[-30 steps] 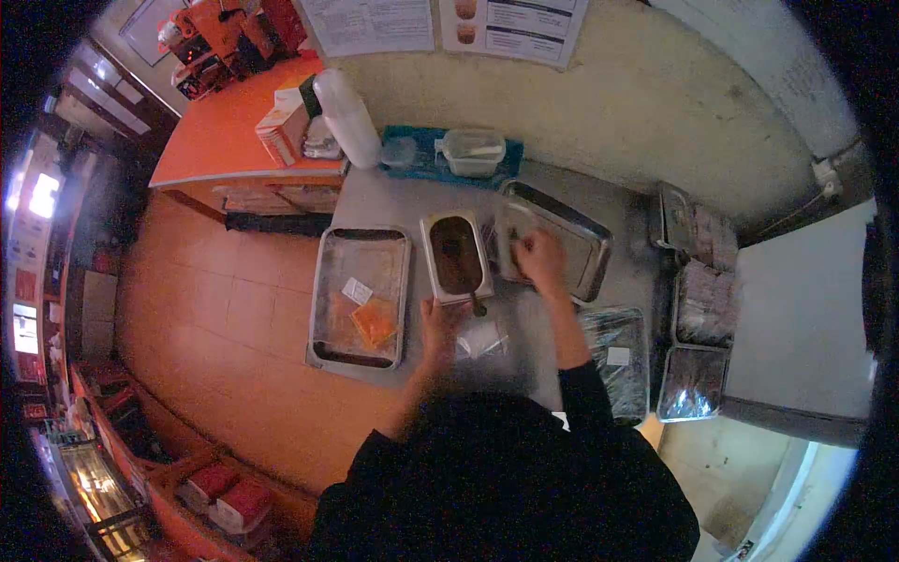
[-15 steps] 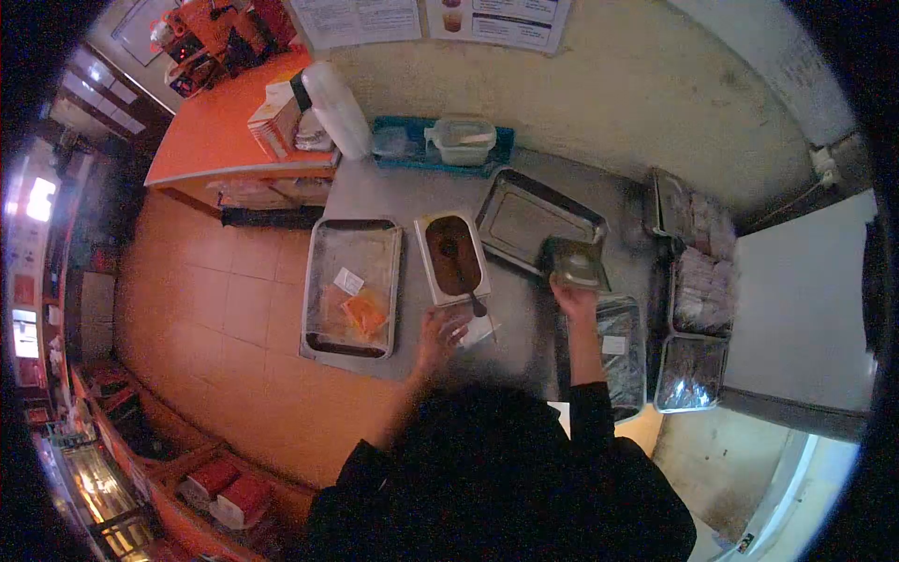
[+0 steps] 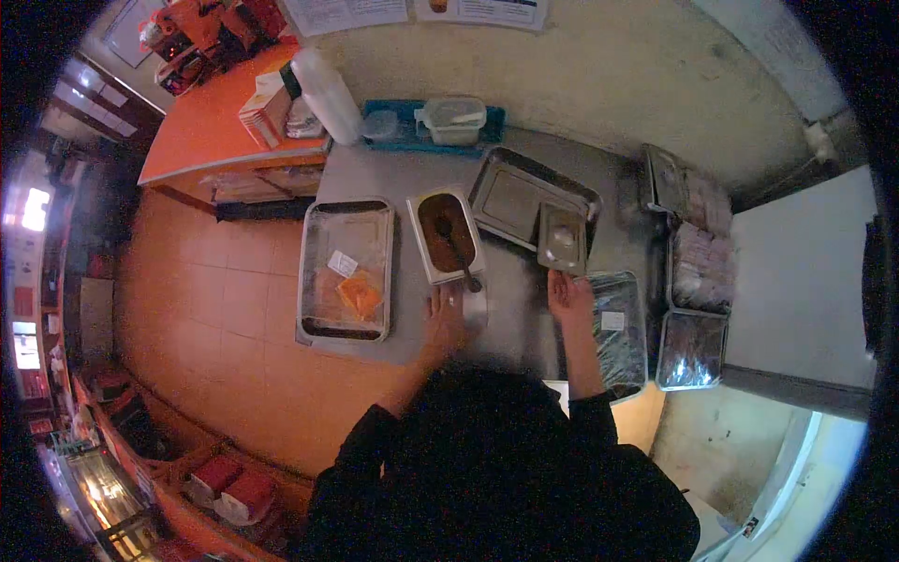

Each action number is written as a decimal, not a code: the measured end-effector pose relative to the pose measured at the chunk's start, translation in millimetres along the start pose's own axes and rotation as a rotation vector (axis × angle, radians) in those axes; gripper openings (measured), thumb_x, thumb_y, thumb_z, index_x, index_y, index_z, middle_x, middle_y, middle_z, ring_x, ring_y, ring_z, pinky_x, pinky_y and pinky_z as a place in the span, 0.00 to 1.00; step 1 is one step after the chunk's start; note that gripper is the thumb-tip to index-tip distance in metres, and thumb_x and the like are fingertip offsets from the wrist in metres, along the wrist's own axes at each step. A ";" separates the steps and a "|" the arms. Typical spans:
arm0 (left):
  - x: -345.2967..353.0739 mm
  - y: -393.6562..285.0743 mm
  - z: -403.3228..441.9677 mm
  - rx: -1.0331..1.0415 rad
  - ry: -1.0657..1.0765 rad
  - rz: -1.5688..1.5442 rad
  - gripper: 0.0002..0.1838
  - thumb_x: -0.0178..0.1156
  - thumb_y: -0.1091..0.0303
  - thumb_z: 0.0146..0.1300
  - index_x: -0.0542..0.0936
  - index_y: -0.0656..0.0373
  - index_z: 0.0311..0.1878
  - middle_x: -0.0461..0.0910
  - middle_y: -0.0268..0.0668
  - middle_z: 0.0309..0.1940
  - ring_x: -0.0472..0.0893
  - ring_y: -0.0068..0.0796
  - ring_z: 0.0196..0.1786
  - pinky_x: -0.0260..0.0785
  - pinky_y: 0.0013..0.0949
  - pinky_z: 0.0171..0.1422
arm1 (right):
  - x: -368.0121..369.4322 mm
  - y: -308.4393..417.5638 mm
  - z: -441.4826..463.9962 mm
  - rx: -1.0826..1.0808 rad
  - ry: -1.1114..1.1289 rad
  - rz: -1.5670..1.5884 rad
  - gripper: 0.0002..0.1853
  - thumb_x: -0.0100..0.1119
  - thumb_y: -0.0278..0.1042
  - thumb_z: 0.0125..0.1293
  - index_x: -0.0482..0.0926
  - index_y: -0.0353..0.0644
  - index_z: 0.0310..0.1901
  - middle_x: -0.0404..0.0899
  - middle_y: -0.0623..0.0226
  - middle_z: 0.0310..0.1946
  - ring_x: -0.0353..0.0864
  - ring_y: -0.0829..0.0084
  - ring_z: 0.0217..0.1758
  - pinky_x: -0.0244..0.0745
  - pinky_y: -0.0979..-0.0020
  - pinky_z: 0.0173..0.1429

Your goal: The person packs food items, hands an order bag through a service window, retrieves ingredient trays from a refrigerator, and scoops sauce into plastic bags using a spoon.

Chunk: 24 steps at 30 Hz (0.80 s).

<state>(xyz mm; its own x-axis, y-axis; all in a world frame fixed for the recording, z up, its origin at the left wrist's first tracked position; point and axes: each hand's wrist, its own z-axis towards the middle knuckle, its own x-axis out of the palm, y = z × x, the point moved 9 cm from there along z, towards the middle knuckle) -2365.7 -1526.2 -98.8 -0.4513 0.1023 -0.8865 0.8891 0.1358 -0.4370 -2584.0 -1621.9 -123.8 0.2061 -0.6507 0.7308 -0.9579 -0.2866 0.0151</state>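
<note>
A steel container holds brown sauce, and a dark ladle rests in it with its handle over the near rim. Just below that rim is my left hand, fingers stretched out on the table beside a small whitish sheet. My right hand has its fingers closed at the near edge of a small metal lid. The lid lies over the right part of a large metal tray; whether it rests fully on the tray I cannot tell.
Left of the container stands a film-covered tray with an orange packet inside. Another wrapped tray lies beside my right forearm. Packed trays line the right side. A blue tray with a plastic tub sits against the wall.
The lid has turned and moved slightly up onto the large tray, now lying flatter. My left hand has flattened out below the container. The whole view has shifted slightly.
</note>
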 end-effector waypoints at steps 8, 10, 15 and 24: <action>-11.6 4.7 -4.3 0.051 -0.068 -0.120 0.42 0.60 0.47 0.48 0.57 0.62 0.62 0.59 0.54 0.57 0.59 0.56 0.59 0.48 0.55 0.63 | -39.9 -22.1 5.0 -0.117 0.051 -0.729 0.09 0.55 0.29 0.59 0.75 0.36 0.40 0.78 0.63 0.32 0.79 0.72 0.33 0.75 0.79 0.37; 3.0 11.5 -6.5 0.096 -0.166 -0.031 0.42 0.59 0.47 0.49 0.57 0.62 0.62 0.60 0.53 0.54 0.60 0.56 0.57 0.49 0.55 0.62 | -13.2 -46.6 -14.0 -0.188 0.112 -1.245 0.09 0.56 0.29 0.58 0.75 0.36 0.40 0.78 0.64 0.31 0.78 0.74 0.32 0.74 0.79 0.35; -2.4 4.2 -7.1 0.139 -0.181 -0.003 0.41 0.58 0.47 0.50 0.57 0.62 0.62 0.63 0.51 0.50 0.62 0.54 0.55 0.51 0.54 0.60 | 23.4 -94.0 -29.9 -0.625 0.622 -1.852 0.09 0.59 0.28 0.56 0.74 0.36 0.38 0.76 0.67 0.30 0.76 0.79 0.27 0.72 0.78 0.34; -4.9 12.5 -5.9 0.088 -0.095 -0.076 0.42 0.60 0.51 0.47 0.56 0.58 0.64 0.63 0.50 0.51 0.60 0.53 0.57 0.50 0.52 0.61 | 33.5 -102.7 -32.4 -0.675 0.819 -1.811 0.16 0.62 0.27 0.52 0.74 0.42 0.45 0.75 0.70 0.33 0.75 0.78 0.30 0.72 0.77 0.37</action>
<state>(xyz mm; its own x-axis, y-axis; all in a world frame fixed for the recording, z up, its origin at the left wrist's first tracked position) -2352.8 -1519.2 -99.0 -0.5118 0.0007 -0.8591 0.8579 0.0526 -0.5111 -2485.1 -1591.5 -78.7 0.8386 0.4378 -0.3241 0.2221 0.2684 0.9374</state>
